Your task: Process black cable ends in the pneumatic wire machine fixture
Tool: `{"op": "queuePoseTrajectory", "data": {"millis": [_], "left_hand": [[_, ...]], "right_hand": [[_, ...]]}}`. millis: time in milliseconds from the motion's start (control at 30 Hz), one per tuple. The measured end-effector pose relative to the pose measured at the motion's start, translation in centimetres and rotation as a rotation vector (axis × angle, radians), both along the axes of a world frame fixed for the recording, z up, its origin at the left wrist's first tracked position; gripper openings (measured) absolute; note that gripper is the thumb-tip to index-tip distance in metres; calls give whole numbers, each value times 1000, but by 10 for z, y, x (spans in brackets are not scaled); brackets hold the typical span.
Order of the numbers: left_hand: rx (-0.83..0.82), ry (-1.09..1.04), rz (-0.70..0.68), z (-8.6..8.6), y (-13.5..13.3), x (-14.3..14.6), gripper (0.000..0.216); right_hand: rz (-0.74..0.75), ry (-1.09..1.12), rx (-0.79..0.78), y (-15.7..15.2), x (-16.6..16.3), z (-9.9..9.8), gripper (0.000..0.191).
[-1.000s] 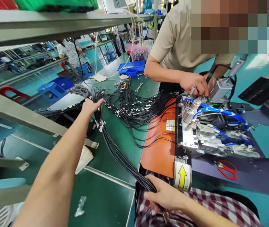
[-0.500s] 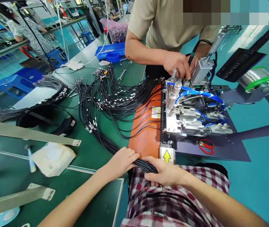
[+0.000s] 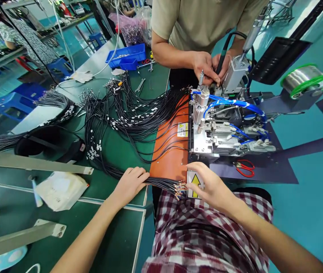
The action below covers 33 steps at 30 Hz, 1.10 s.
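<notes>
My left hand is closed around a bundle of black cables at the front edge of the green table. Past that hand the bundle reaches right over an orange curved plate and ends in bare copper-coloured tips. Just right of those tips is my right hand, thumb and fingers apart with nothing between them. It partly covers a label with a yellow arrow. Leftward, the same bundle bends back across the table, with white tags along it. Several single cables run over the orange plate into a metal machine.
Across the machine, a co-worker's hands hold a black-handled tool. Red-handled scissors lie right of the machine, below a solder wire spool. Metal bars, a wrapped white packet and a blue tray are on the left and back.
My right hand has let go of the bundle and moved up and right, exposing the copper tips. My left hand has shifted left with the cables. The co-worker's hands have moved slightly.
</notes>
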<state>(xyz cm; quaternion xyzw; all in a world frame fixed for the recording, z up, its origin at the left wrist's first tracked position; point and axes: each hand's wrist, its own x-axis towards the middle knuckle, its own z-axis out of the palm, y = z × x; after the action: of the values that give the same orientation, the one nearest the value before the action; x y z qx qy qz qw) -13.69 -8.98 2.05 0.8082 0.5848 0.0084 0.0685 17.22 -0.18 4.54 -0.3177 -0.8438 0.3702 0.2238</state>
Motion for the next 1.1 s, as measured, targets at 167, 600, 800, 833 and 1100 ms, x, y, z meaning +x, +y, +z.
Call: {"op": "queuePoseTrajectory", "data": {"millis": [167, 600, 800, 833, 1100], "left_hand": [[-53, -75, 68, 14, -15, 2, 35], [-229, -524, 48, 21, 9, 43, 18], [-276, -359, 139, 29, -8, -6, 22], [-283, -358, 146, 29, -9, -14, 23], [-280, -442, 250, 42, -14, -30, 29]], "right_hand": [[-96, 41, 4, -7, 17, -6, 24], [-7, 180, -48, -17, 6, -11, 19], [-15, 175, -94, -18, 12, -12, 20], [-10, 173, -98, -18, 12, -13, 20], [14, 169, -100, -17, 8, -16, 20]]}}
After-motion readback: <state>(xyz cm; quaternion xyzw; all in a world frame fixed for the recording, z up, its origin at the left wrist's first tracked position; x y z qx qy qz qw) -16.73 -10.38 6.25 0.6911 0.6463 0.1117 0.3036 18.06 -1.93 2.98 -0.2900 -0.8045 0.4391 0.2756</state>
